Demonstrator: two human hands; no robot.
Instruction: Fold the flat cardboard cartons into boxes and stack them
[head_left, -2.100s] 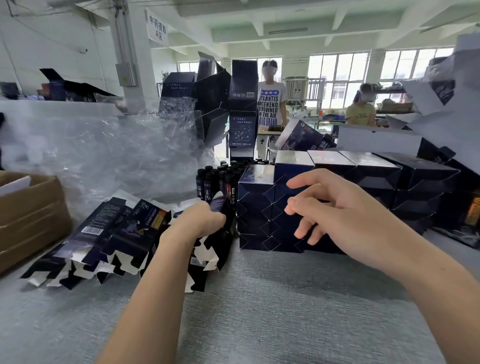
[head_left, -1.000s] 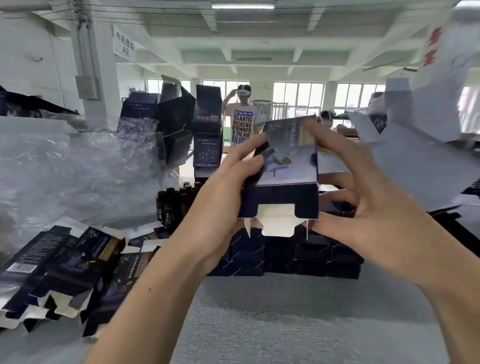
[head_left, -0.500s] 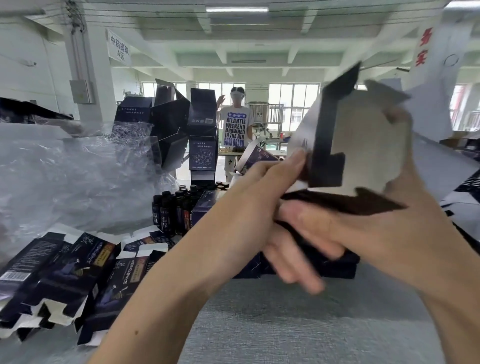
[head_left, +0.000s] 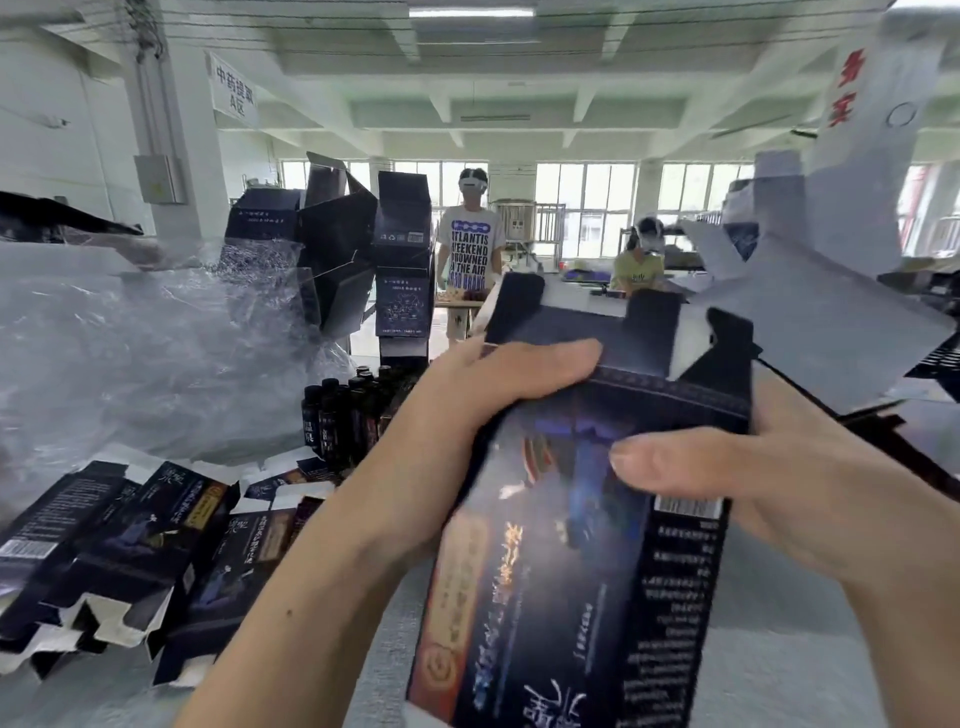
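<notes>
Close above the near edge of the grey bench (head_left: 779, 686), left hand (head_left: 467, 405) and right hand (head_left: 779, 493) both grasp a dark blue printed cardboard carton (head_left: 561, 571), its far flaps loose. Squeezing hard could crease a panel. Flat dark cartons (head_left: 156, 545) crowd the left edge; small dark bottles (head_left: 337, 415) and crumpled clear plastic (head_left: 130, 353) sit behind, in a bright workshop.

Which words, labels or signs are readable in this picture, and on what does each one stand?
"中药提取 A区": white hanging sign.
"ATLANTIS", "DROWNED", "THE AIR": standing person's T-shirt; its other lines are unclear.
"务实" in red: white panel, upper right.
Print on the held carton and the flat cartons: too blurred to read.
</notes>
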